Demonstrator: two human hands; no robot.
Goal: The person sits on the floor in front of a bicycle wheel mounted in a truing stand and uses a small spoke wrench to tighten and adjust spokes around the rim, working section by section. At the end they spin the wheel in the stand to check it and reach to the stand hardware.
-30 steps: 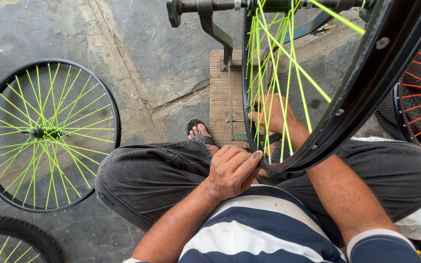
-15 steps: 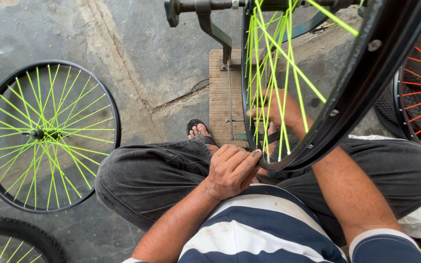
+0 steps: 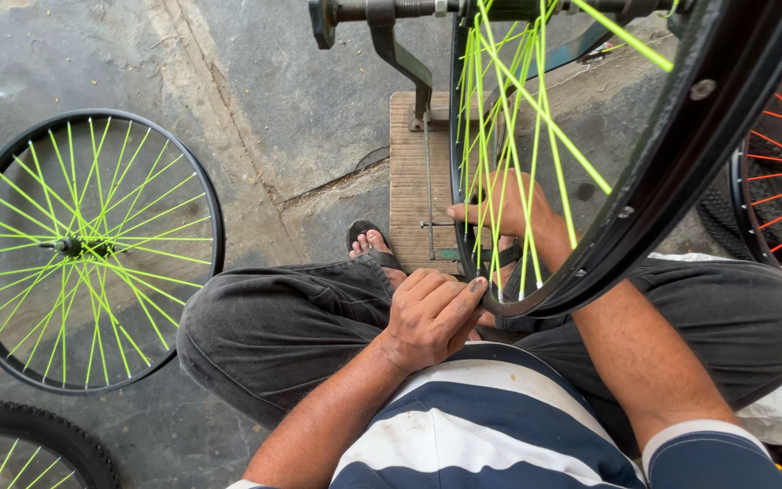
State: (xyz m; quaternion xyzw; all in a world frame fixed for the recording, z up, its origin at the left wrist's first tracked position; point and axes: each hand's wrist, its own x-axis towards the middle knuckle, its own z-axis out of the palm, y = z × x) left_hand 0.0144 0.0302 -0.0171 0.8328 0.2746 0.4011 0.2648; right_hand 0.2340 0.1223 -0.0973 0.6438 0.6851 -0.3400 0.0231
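Observation:
A black bicycle rim (image 3: 681, 154) with neon-green spokes (image 3: 536, 109) stands upright in a metal truing stand (image 3: 400, 45), right in front of me. My left hand (image 3: 432, 317) rests on my knee with its fingers curled, the thumb and fingertips touching the rim's near edge. My right hand (image 3: 504, 208) reaches through the spokes and pinches the rim's left side low down. Whether a small tool sits in either hand is hidden.
The stand sits on a wooden board (image 3: 414, 181) on a concrete floor. A finished black wheel with green spokes (image 3: 83, 249) lies flat at the left, a tyred wheel (image 3: 29, 448) at the bottom left. Wheels with red spokes (image 3: 780, 172) lean at the right. My sandalled foot (image 3: 371, 246) touches the board.
The rim has turned a little in the stand, its spokes shifted. My right hand has slid slightly along the rim; my left hand stays on the near edge.

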